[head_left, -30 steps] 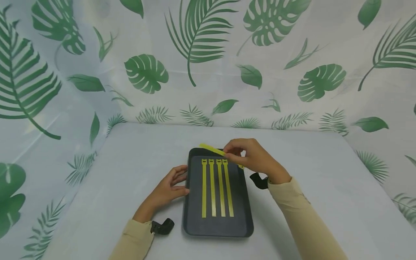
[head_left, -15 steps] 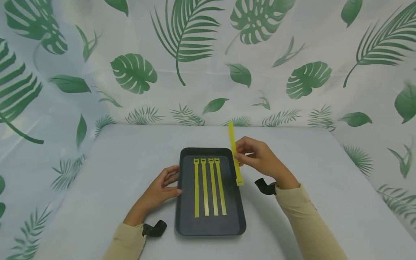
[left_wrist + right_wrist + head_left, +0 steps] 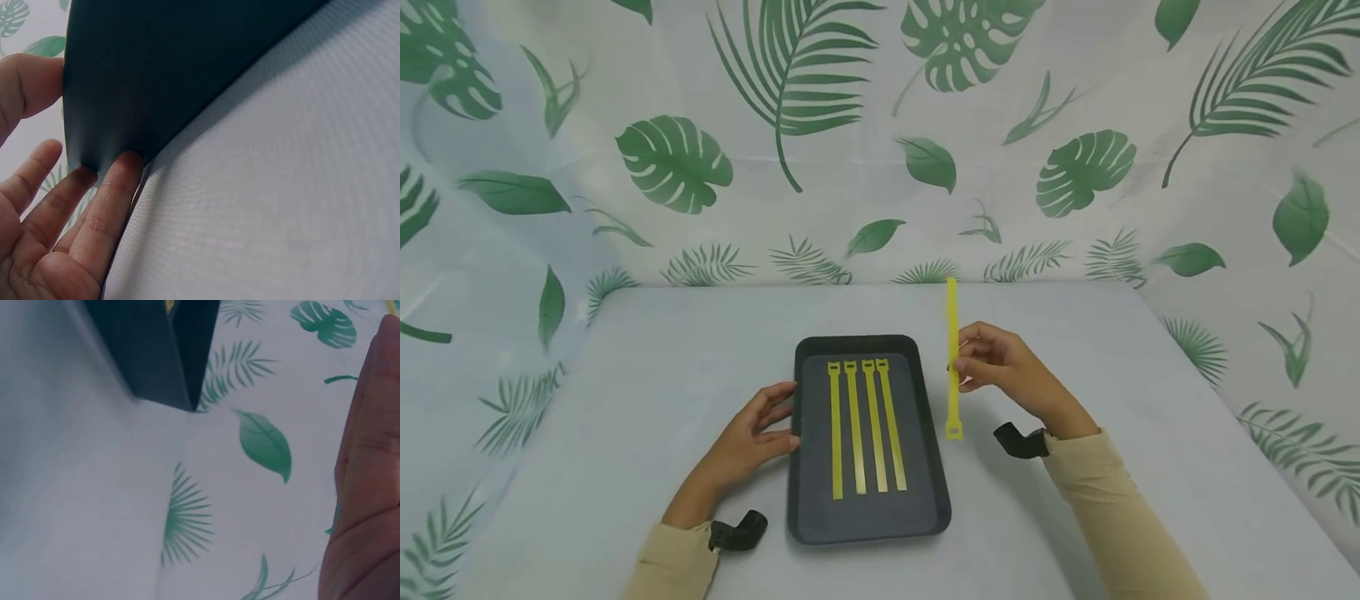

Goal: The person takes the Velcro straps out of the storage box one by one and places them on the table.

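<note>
In the head view my right hand [image 3: 1007,367] pinches a yellow strap-type cable tie [image 3: 953,342] between thumb and fingers, just right of the tray. The tie stands lengthwise, slotted head at the bottom. Several matching yellow cable ties [image 3: 857,433] lie side by side in the dark grey tray [image 3: 931,450], their slotted heads toward the far end. At the tray's left side rests my left hand [image 3: 741,442], fingers extended. The left wrist view has its fingertips [image 3: 125,165] touching the tray's outer wall [image 3: 156,69] and the thumb at the rim. Only part of the right hand [image 3: 369,481] appears in the right wrist view.
A white cloth-covered table [image 3: 700,333] lies under the tray. Behind it hangs a white curtain [image 3: 842,167] printed with green leaves. Black wrist mounts [image 3: 739,532] are worn at both cuffs.
The held cable tie has swung from slanting over the tray's far edge to lengthwise, and moved right, off the tray. The left hand stays at the tray's side. The head view has shifted.
</note>
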Demonstrator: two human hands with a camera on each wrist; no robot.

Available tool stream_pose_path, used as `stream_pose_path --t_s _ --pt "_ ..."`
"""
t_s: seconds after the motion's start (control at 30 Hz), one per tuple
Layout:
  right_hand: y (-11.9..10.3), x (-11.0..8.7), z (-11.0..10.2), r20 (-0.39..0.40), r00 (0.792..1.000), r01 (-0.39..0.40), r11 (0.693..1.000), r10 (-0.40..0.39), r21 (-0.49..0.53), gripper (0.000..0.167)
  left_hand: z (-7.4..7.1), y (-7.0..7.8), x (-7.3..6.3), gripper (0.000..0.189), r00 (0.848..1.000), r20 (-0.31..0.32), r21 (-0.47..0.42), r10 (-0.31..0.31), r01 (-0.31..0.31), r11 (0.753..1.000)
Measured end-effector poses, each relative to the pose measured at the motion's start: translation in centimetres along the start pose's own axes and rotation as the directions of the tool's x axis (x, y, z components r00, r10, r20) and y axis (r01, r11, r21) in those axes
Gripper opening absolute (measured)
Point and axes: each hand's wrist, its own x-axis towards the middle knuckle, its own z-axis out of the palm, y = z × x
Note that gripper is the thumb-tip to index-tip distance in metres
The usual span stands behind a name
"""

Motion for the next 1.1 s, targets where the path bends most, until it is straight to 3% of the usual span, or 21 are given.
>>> stream_pose_path --t_s 0.2,0.53,0.83,1.1 --pt "0.9 -0.5 -0.5 0.024 0.983 -0.183 0.983 0.182 0.019 0.021 -0.2 0.2 -0.1 0.075 1.000 0.001 0.003 -0.011 0.011 1.000" --pt "4.3 -0.5 -0.6 0.039 0.912 -0.410 0.911 0.408 0.056 0.022 0.0 0.2 0.0 0.073 1.000 0.001 0.008 -0.024 0.024 1.000" --pt "5.5 -0.5 -0.1 0.061 0.881 -0.473 0.878 0.469 0.071 0.021 -0.1 0.3 -0.1 0.072 1.000 0.012 0.009 -0.025 0.025 1.000" --pt "5.3 -0.1 0.3 0.065 0.868 -0.494 0.870 0.492 0.005 0.021 -0.3 0.4 -0.1 0.072 1.000 0.008 0.013 -0.027 0.026 1.000"
